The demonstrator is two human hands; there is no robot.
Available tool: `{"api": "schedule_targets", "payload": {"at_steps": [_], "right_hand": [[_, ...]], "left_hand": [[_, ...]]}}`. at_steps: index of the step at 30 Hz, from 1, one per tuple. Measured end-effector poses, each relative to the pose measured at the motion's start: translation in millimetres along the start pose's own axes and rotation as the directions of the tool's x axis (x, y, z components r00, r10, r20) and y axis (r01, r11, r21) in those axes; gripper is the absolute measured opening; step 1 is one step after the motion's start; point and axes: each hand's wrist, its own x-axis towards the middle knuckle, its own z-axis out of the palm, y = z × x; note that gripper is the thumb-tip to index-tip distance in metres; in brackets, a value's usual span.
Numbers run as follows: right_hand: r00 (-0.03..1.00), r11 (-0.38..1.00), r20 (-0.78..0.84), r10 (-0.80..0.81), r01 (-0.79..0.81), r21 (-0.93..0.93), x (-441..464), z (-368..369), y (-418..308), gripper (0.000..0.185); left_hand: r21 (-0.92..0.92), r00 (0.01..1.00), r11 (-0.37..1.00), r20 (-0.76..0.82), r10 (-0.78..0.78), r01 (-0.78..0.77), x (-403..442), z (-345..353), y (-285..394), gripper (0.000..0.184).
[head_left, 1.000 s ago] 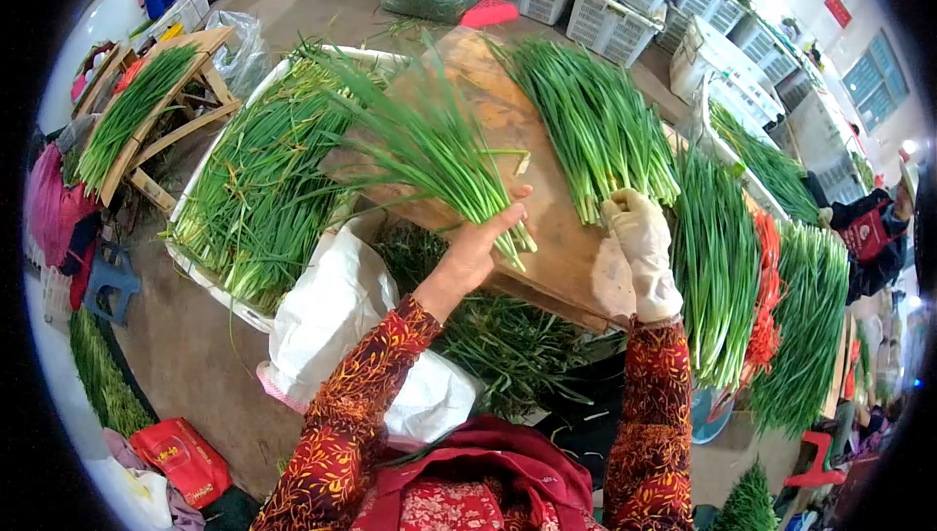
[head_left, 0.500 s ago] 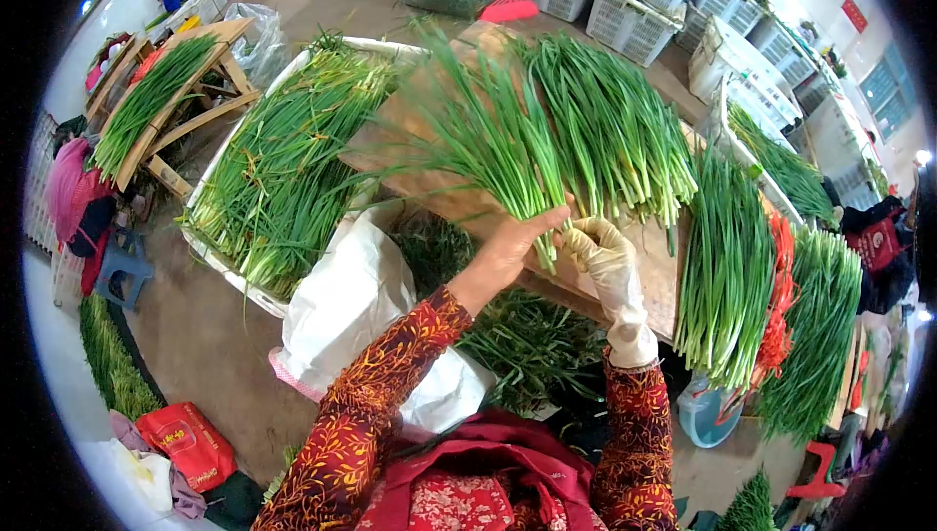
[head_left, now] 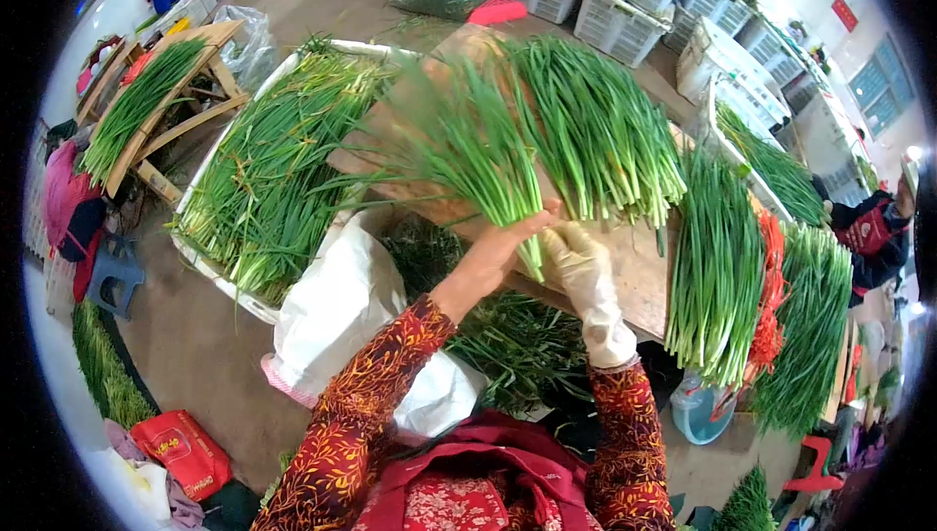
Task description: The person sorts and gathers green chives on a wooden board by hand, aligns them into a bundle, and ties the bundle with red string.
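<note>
My bare left hand [head_left: 493, 256] is wrapped round the white lower stems of a bunch of garlic chives [head_left: 498, 165], whose leaf tips fan up and to the left, blurred. My right hand [head_left: 578, 263], in a pale glove, is closed at the stem ends beside my left thumb; what its fingers pinch is hidden. Both are above the near edge of a brown board [head_left: 625, 272]. Just beyond lies a thick pile of chives [head_left: 595, 131] on the board. Another neat pile of chives [head_left: 717, 272] is at its right end.
A white crate [head_left: 190, 238] full of loose chives stands at left, a white sack [head_left: 342, 302] before it. Red ties [head_left: 769, 297] hang between the right-hand piles. A blue bucket [head_left: 703, 421] is below. Another person's dark clothing [head_left: 864, 233] shows at far right.
The held bunch and both hands have shifted slightly left and down in view, along with the whole scene. My left hand keeps its hold; the leaf tips are still in motion.
</note>
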Motion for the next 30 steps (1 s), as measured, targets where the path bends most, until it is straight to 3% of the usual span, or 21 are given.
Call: {"api": "schedule_targets", "payload": {"at_steps": [2,4,5,6,8,9,11,12,15,16,17,19,20,23,24,26,28,30], "right_hand": [[0.995,0.999,0.093,0.034,-0.036,0.016,5,-6,4,0.021],[0.968,0.965,-0.036,-0.247,0.242,-0.101,18,-16,6,0.020],[0.891,0.888,-0.182,-0.416,0.355,-0.293,24,-20,2,0.018],[0.858,0.807,-0.203,-0.471,0.327,-0.492,31,-27,-5,0.019],[0.917,0.644,-0.167,-0.361,0.115,-0.756,48,-37,8,0.022],[0.915,0.644,-0.168,-0.367,0.120,-0.756,52,-40,12,0.022],[0.967,0.614,-0.127,-0.222,0.038,-0.789,59,-40,17,0.022],[0.967,0.614,-0.121,-0.223,0.043,-0.788,56,-39,13,0.022],[0.965,0.958,-0.195,-0.176,0.123,-0.258,33,-30,-3,0.018],[0.967,0.960,-0.190,-0.171,0.120,-0.253,27,-25,-5,0.018],[0.982,0.985,-0.139,-0.128,0.110,-0.132,19,-21,-8,0.019],[0.994,0.995,-0.070,-0.083,0.087,0.053,10,-10,-6,0.018],[0.994,0.995,-0.068,-0.080,0.084,0.054,7,-7,-7,0.018],[1.000,0.959,0.014,-0.026,0.021,0.284,2,-4,-14,0.012],[1.000,0.958,0.014,-0.026,0.021,0.286,1,-4,-15,0.012],[0.984,0.984,-0.081,-0.159,0.164,0.067,-2,-2,-16,0.014],[0.976,0.980,-0.088,-0.198,0.196,-0.029,-6,1,-16,0.014],[0.966,0.966,-0.095,-0.239,0.226,-0.128,-7,0,-12,0.015]], "left_hand": [[-0.032,1.000,0.999,-0.010,-0.014,0.014,3,-2,-3,0.031],[-0.300,0.997,0.953,-0.072,0.017,-0.038,3,-2,3,0.026],[-0.222,0.984,0.972,-0.174,0.041,-0.080,3,-1,8,0.023],[-0.221,0.983,0.972,-0.176,0.043,-0.083,4,-6,9,0.023],[-0.367,0.998,0.929,-0.061,0.029,-0.050,8,-14,10,0.022],[-0.302,0.987,0.953,-0.162,-0.015,-0.035,5,-6,16,0.020],[-0.269,0.984,0.963,-0.176,-0.036,-0.013,4,-7,12,0.020],[-0.239,0.979,0.971,-0.192,-0.062,0.015,4,-9,8,0.020],[-0.247,0.982,0.969,-0.184,-0.054,0.007,4,-8,-5,0.024],[-0.225,0.984,0.974,-0.175,-0.044,0.003,3,-4,-5,0.026],[-0.216,0.972,0.973,-0.197,-0.129,0.085,3,-1,-3,0.026],[-0.207,0.973,0.973,-0.182,-0.139,0.100,5,0,-4,0.025],[-0.201,0.976,0.973,-0.162,-0.147,0.114,5,1,-5,0.024],[-0.211,0.979,0.975,-0.174,-0.105,0.067,4,4,-4,0.024],[-0.214,0.981,0.976,-0.177,-0.084,0.044,4,4,-4,0.024],[-0.193,0.986,0.979,-0.141,-0.090,0.061,4,-4,-7,0.025],[-0.174,0.990,0.982,-0.102,-0.096,0.078,5,-9,-10,0.025],[-0.043,0.984,0.999,-0.177,-0.006,-0.002,5,-8,-11,0.028]]}}
